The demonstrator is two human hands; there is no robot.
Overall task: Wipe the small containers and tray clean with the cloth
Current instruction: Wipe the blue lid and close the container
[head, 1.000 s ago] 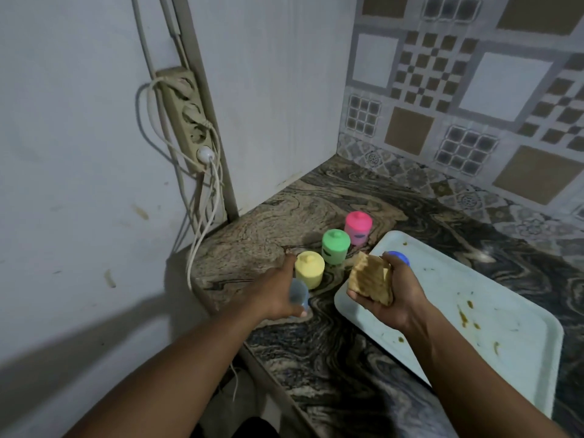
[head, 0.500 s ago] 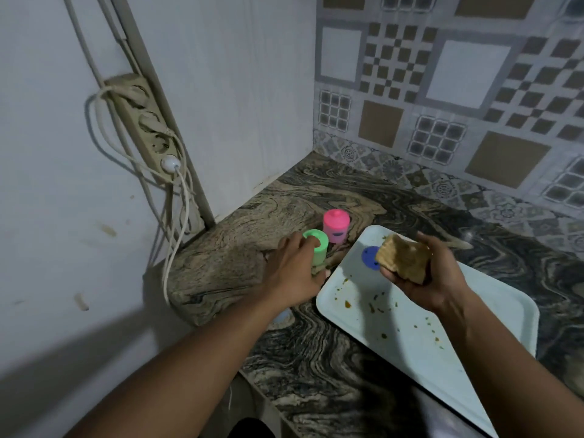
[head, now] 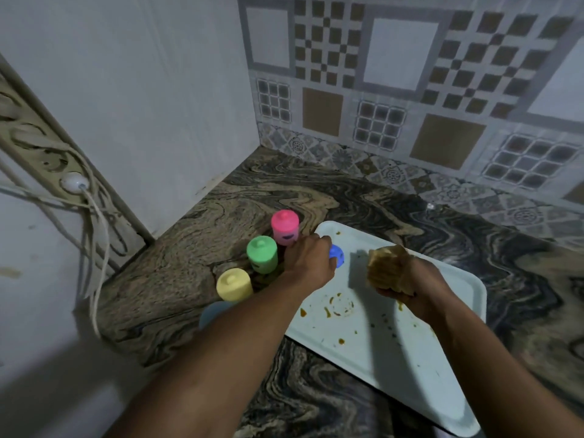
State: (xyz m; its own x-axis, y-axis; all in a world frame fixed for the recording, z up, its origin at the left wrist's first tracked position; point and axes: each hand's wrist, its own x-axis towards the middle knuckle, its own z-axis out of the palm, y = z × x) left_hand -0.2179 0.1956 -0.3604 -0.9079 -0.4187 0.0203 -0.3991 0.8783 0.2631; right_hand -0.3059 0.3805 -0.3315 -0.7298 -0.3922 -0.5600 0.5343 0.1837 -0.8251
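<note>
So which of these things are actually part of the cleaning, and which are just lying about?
Job: cloth, tray, pink container, green container, yellow container, blue piece on the tray.
Lying about: power strip, white plug, cables.

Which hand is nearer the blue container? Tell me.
Left. The left hand reaches the blue container from its left; the right hand, gripping the cloth, is apart to its right.
</note>
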